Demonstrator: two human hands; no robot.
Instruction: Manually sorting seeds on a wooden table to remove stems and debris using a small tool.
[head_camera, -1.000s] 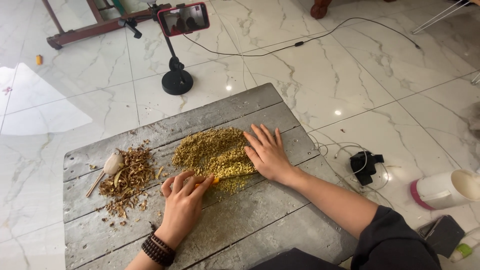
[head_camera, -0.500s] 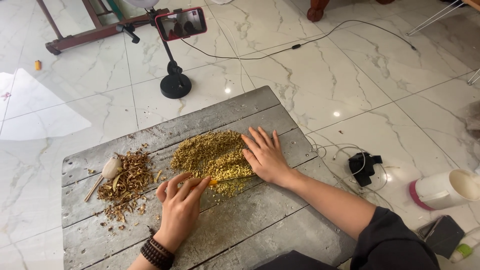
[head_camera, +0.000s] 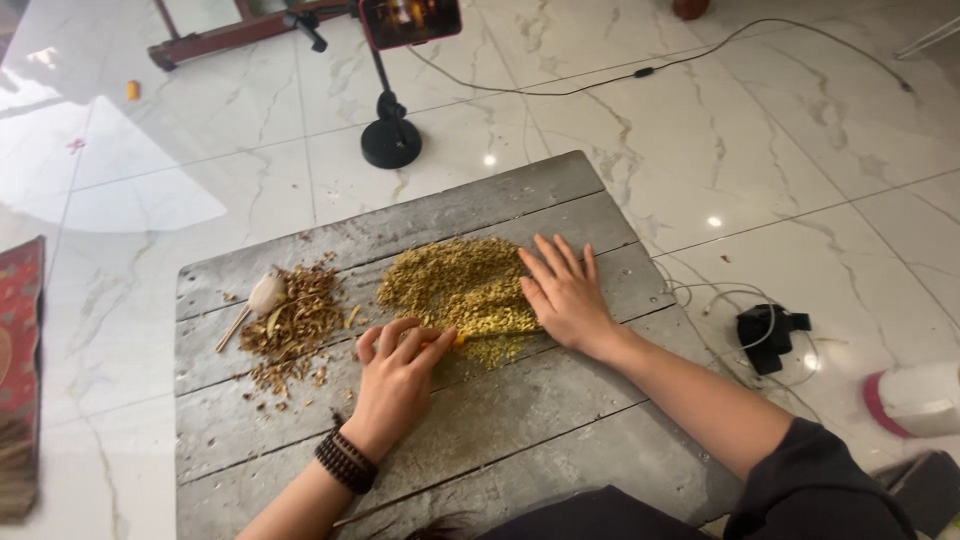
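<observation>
A heap of small yellow-green grains (head_camera: 455, 285) lies on a weathered grey wooden board (head_camera: 500, 430) on the floor. My right hand (head_camera: 565, 295) rests flat, fingers spread, on the heap's right edge. My left hand (head_camera: 395, 380), with a dark bead bracelet at the wrist, pinches a thin yellow stick (head_camera: 490, 336) that lies along the heap's near edge. To the left sits a pile of brown husks and scraps (head_camera: 290, 330) with a pale round piece (head_camera: 265, 293) on a small stick.
A phone on a black round-based stand (head_camera: 390, 140) stands beyond the board, with a cable running right. A black device with white cord (head_camera: 768, 335) and a white-pink container (head_camera: 915, 398) lie at the right. A red mat (head_camera: 18, 340) is at the left edge.
The camera view has shifted slightly. My left hand has closed its fingers further on the yellow stick at the heap's near edge. My right hand stays flat on the grains.
</observation>
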